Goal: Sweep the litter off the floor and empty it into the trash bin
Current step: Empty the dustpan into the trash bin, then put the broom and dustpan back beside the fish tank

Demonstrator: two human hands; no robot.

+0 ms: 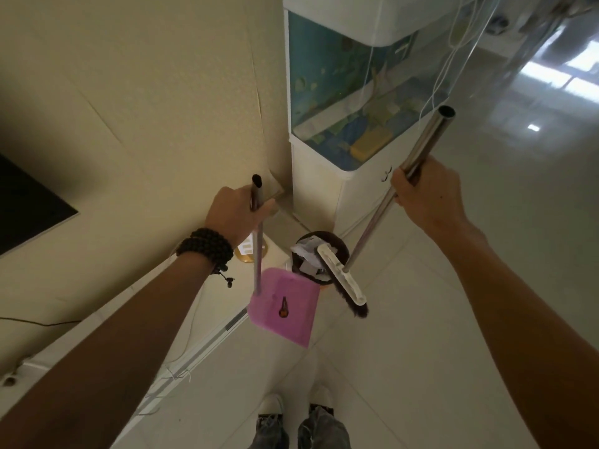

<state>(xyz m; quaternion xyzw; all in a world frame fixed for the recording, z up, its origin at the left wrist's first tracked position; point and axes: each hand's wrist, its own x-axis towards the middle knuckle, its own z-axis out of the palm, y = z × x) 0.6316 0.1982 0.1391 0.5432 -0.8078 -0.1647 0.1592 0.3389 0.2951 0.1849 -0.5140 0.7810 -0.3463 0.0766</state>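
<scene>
My left hand (238, 212) grips the top of a thin metal handle that runs down to a pink dustpan (287, 306), which hangs tilted just in front of the trash bin. My right hand (426, 193) is closed around the steel pole of a broom, whose white head (342, 276) with dark bristles lies across the bin's rim. The dark round trash bin (340, 246) stands on the floor in the corner, with crumpled white paper (304, 251) inside. A small dark mark shows on the dustpan's surface.
A fish tank (343, 102) on a white cabinet (353, 196) stands behind the bin. At left runs a low white shelf (181, 306) with a gold round lid, cords and a dark screen (22, 205). Glossy tiled floor (486, 286) spreads to the right. My feet show below.
</scene>
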